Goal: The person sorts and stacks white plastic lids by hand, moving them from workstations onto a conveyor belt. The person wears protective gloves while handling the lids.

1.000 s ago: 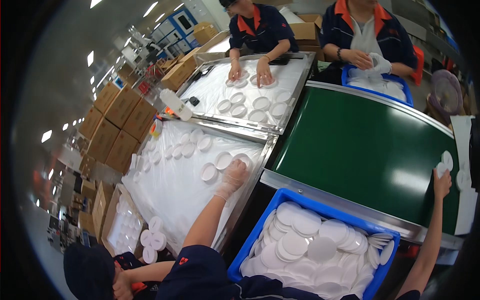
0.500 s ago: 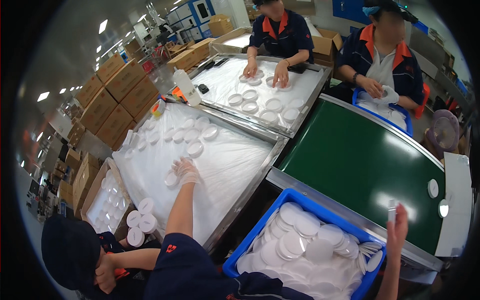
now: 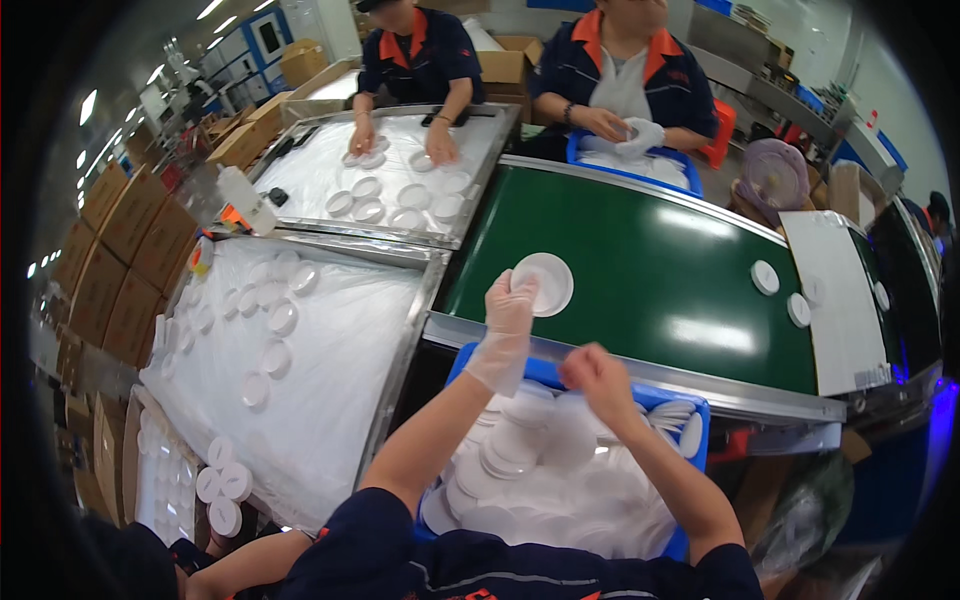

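My left hand (image 3: 503, 325), in a thin clear glove, is closed on the edge of a shallow round white lid (image 3: 548, 288). It holds the lid over the near left part of the green conveyor belt (image 3: 620, 270). My right hand (image 3: 597, 382), bare and a little blurred, is curled closed above the blue bin (image 3: 462, 362); what its fingers hold, if anything, is hidden. Thin white discs (image 3: 515, 440) are heaped in that bin, right in front of me. White rings (image 3: 276, 358) lie scattered on the plastic-covered table (image 3: 340, 330) to the left.
Two white round pieces (image 3: 765, 277) lie toward the belt's right end, near a white board (image 3: 835, 300). Two co-workers (image 3: 420, 50) work across from me, one handling rings, the other at a blue bin (image 3: 690, 180). Another person sits at lower left. Cartons (image 3: 125, 250) stand at far left.
My left hand has left the table and come over the belt, now holding a lid. My right hand moved left over the bin; the white piece seen in it is no longer visible. My view swung right.
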{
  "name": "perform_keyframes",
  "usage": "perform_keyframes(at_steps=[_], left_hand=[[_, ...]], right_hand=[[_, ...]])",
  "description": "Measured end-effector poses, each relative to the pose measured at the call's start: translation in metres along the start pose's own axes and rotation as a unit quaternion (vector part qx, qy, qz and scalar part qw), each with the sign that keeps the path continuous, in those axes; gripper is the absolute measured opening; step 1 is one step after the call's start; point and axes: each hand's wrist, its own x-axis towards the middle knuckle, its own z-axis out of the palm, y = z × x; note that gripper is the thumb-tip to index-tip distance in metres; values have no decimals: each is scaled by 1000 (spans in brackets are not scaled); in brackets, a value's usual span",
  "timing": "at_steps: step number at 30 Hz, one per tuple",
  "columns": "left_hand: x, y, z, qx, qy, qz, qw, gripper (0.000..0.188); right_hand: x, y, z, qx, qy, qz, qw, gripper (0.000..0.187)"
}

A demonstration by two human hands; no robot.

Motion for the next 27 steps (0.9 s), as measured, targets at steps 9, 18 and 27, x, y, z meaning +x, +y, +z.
perform_keyframes(at_steps=[9, 18, 27], left_hand=[[7, -44, -18, 202, -106, 107, 968, 15], [4, -41, -14, 160, -107, 102, 976, 19], [1, -50, -20, 20, -146, 12, 989, 18]], right_hand=[[-16, 1, 47, -460, -187, -261, 828, 34], [7, -2, 16, -458, -241, -271, 811, 11], [37, -14, -52, -47, 163, -117, 979, 5]])
